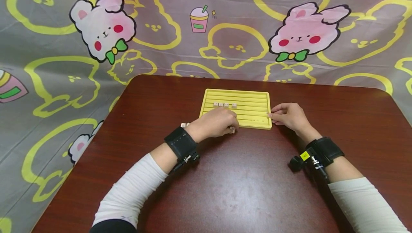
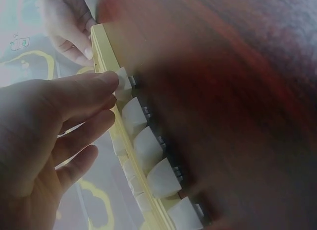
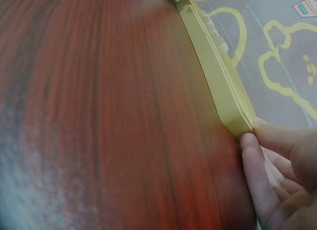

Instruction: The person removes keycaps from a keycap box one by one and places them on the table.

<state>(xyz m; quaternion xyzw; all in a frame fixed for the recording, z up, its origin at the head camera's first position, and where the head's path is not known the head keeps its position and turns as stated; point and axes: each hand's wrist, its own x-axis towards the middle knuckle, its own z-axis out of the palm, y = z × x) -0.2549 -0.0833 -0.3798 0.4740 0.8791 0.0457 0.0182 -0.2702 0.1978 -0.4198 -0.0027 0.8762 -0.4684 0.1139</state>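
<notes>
A shallow yellow ridged tray (image 1: 253,108) lies on the table. My right hand (image 1: 288,115) pinches its right edge near the front corner between thumb and fingers, as the right wrist view shows closely. Over the tray's front-left part is my left hand (image 1: 216,121), its fingertips on a small white cube (image 2: 125,85) at the end of a row. Other white cubes (image 2: 154,145) of that row stand along the tray's front side. Within the tray sit several small cubes (image 1: 226,105). My left hand hides much of the front row in the head view.
The brown wooden table (image 1: 244,175) extends around the tray. Behind it hangs a curtain (image 1: 238,47) printed with yellow outlines and pink rabbits. Black straps with small cameras circle both wrists.
</notes>
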